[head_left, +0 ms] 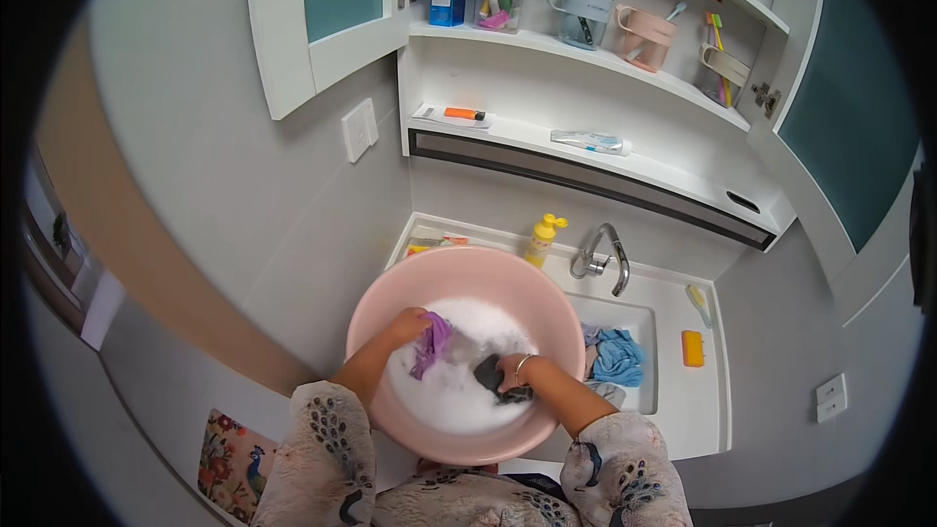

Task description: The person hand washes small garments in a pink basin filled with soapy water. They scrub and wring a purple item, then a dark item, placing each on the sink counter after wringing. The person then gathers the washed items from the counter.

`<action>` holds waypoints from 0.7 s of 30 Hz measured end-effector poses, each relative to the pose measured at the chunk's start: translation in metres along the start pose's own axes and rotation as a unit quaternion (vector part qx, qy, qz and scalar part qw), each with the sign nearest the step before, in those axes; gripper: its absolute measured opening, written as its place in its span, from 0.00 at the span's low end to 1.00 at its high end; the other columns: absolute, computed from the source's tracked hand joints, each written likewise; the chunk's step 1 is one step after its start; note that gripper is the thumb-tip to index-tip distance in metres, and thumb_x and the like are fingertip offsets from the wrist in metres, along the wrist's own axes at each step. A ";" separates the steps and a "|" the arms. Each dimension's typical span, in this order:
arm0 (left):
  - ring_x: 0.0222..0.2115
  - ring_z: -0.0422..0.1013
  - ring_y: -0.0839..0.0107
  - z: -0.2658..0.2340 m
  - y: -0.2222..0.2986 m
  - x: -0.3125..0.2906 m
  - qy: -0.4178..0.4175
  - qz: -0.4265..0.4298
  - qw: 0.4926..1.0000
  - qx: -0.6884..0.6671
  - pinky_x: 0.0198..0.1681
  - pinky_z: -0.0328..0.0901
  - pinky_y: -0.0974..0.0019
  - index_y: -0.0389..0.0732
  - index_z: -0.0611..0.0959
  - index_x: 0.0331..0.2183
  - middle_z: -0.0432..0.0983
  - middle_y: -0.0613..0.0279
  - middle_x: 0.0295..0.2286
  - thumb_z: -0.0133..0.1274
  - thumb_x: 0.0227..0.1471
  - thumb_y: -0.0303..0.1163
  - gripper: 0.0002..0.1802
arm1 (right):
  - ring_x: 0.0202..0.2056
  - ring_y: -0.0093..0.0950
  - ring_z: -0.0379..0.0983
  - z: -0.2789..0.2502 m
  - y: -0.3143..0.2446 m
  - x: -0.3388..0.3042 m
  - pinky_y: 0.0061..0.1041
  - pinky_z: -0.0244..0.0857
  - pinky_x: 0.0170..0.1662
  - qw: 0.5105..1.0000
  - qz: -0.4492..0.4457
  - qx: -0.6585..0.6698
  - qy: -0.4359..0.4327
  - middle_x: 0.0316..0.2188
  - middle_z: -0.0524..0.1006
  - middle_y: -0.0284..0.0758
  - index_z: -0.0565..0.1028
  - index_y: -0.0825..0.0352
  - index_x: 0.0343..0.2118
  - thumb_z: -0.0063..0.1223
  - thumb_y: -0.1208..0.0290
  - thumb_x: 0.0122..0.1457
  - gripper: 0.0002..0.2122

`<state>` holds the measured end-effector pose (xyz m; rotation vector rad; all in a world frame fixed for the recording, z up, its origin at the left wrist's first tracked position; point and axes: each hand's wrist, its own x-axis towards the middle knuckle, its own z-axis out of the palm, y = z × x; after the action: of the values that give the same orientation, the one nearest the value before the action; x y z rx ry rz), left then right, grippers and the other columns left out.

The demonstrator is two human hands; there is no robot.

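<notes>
A large pink basin (558, 332) of white suds (454, 400) stands in front of me on the counter, beside the sink. My left hand (408, 325) is closed on a purple cloth (431, 344), which hangs into the foam at the basin's left side. On the right, my right hand (512, 371) grips a dark grey cloth (486, 374) that lies partly in the suds. A bracelet circles my right wrist. The foam hides the lower parts of both cloths.
Right of the basin, the sink (646, 332) holds blue cloths (617, 357) under a chrome faucet (607, 259). A yellow bottle (542, 239) stands behind the basin. An orange soap bar (692, 348) and a brush (699, 304) lie on the right counter. Overhead, an open cabinet (595, 54) holds cups.
</notes>
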<state>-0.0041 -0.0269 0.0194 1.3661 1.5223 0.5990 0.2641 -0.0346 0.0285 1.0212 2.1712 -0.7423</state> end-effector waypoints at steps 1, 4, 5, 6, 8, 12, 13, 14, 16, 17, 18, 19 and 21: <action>0.23 0.68 0.70 0.001 0.009 -0.007 -0.005 -0.040 0.997 -0.061 0.27 0.64 0.65 0.35 0.77 0.32 0.73 0.59 0.24 0.42 0.47 0.34 0.14 | 0.46 0.35 0.66 0.011 0.004 -0.002 0.32 0.59 0.48 0.999 0.011 0.039 -0.015 0.44 0.70 0.40 0.66 0.62 0.49 0.59 0.53 0.38 0.32; 0.24 0.68 0.72 0.002 0.030 -0.018 0.015 -0.109 0.981 -0.159 0.26 0.63 0.66 0.36 0.76 0.33 0.72 0.61 0.25 0.41 0.49 0.36 0.15 | 0.45 0.34 0.66 0.027 0.018 0.009 0.31 0.59 0.48 0.994 -0.041 0.071 -0.073 0.44 0.70 0.39 0.67 0.60 0.49 0.57 0.52 0.40 0.31; 0.24 0.68 0.72 0.001 0.034 -0.019 0.030 -0.124 0.976 -0.174 0.26 0.63 0.66 0.36 0.75 0.33 0.72 0.62 0.25 0.41 0.50 0.37 0.15 | 0.44 0.34 0.67 0.033 0.020 0.015 0.31 0.59 0.47 0.994 -0.062 0.074 -0.060 0.43 0.71 0.39 0.68 0.60 0.48 0.56 0.52 0.40 0.30; 0.24 0.68 0.72 -0.004 0.033 -0.014 0.034 -0.113 0.971 -0.208 0.27 0.63 0.66 0.37 0.75 0.34 0.72 0.62 0.26 0.41 0.50 0.37 0.15 | 0.44 0.34 0.68 0.028 0.021 0.016 0.31 0.59 0.47 0.993 -0.082 0.072 -0.038 0.42 0.72 0.39 0.69 0.60 0.47 0.55 0.52 0.41 0.28; 0.25 0.68 0.73 -0.009 0.013 0.000 0.045 -0.101 0.955 -0.276 0.27 0.63 0.67 0.38 0.75 0.34 0.72 0.61 0.27 0.41 0.50 0.37 0.14 | 0.41 0.33 0.69 0.015 0.014 0.021 0.31 0.60 0.45 0.993 -0.070 0.091 0.008 0.38 0.74 0.38 0.72 0.60 0.43 0.53 0.52 0.43 0.24; 0.26 0.69 0.72 0.004 0.058 -0.030 0.004 -0.065 0.934 -0.352 0.29 0.65 0.67 0.38 0.74 0.33 0.72 0.62 0.27 0.41 0.50 0.36 0.13 | 0.33 0.30 0.71 -0.009 -0.002 0.001 0.27 0.62 0.40 0.928 -0.077 0.249 0.267 0.29 0.76 0.37 0.75 0.64 0.37 0.54 0.59 0.46 0.17; 0.26 0.69 0.72 0.004 0.060 -0.032 -0.011 -0.044 0.928 -0.369 0.29 0.65 0.67 0.37 0.74 0.33 0.72 0.62 0.27 0.41 0.51 0.36 0.13 | 0.32 0.29 0.71 -0.014 -0.011 -0.003 0.27 0.63 0.39 0.874 -0.108 0.347 0.322 0.29 0.76 0.37 0.75 0.65 0.36 0.55 0.60 0.46 0.16; 0.27 0.69 0.72 0.003 0.062 -0.035 -0.026 -0.023 0.922 -0.385 0.30 0.66 0.67 0.37 0.74 0.33 0.72 0.61 0.27 0.41 0.51 0.36 0.13 | 0.31 0.28 0.70 -0.014 -0.018 0.002 0.26 0.62 0.39 0.862 -0.132 0.355 0.336 0.28 0.76 0.36 0.75 0.66 0.36 0.54 0.61 0.47 0.15; 0.29 0.70 0.70 -0.004 0.076 -0.042 -0.075 0.001 0.907 -0.415 0.35 0.66 0.66 0.37 0.73 0.34 0.72 0.59 0.29 0.42 0.51 0.36 0.13 | 0.30 0.25 0.69 -0.014 -0.026 0.007 0.24 0.62 0.38 0.835 -0.172 0.370 0.369 0.28 0.75 0.35 0.75 0.68 0.34 0.53 0.64 0.49 0.13; 0.30 0.70 0.69 -0.007 0.084 -0.045 -0.100 0.015 0.897 -0.431 0.37 0.67 0.65 0.36 0.73 0.35 0.72 0.58 0.29 0.42 0.52 0.36 0.13 | 0.30 0.23 0.69 -0.011 -0.021 0.017 0.23 0.62 0.38 0.829 -0.177 0.419 0.326 0.28 0.75 0.33 0.74 0.68 0.34 0.52 0.65 0.49 0.12; 0.30 0.70 0.68 -0.010 0.089 -0.048 -0.112 0.029 0.891 -0.438 0.37 0.67 0.65 0.36 0.73 0.35 0.72 0.58 0.29 0.42 0.52 0.35 0.13 | 0.31 0.22 0.69 -0.012 -0.019 0.025 0.22 0.62 0.38 0.820 -0.183 0.464 0.279 0.28 0.75 0.32 0.74 0.68 0.35 0.51 0.67 0.50 0.11; 0.30 0.71 0.68 -0.012 0.094 -0.050 -0.125 0.044 0.886 -0.445 0.37 0.67 0.65 0.36 0.73 0.34 0.72 0.58 0.29 0.42 0.52 0.35 0.12 | 0.31 0.21 0.69 -0.011 -0.016 0.031 0.21 0.62 0.39 0.809 -0.188 0.507 0.232 0.28 0.74 0.30 0.74 0.68 0.35 0.50 0.68 0.51 0.11; 0.29 0.71 0.69 -0.015 0.103 -0.056 -0.121 0.055 0.888 -0.441 0.35 0.67 0.66 0.36 0.73 0.34 0.72 0.59 0.29 0.43 0.51 0.33 0.11 | 0.30 0.19 0.68 -0.013 0.007 0.033 0.19 0.63 0.37 0.769 -0.170 0.583 0.199 0.26 0.72 0.28 0.71 0.66 0.36 0.44 0.71 0.53 0.08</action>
<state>0.0252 -0.0504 0.1312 0.7641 0.7842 0.9934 0.2497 -0.0066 0.0113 1.4244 2.1526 -2.4240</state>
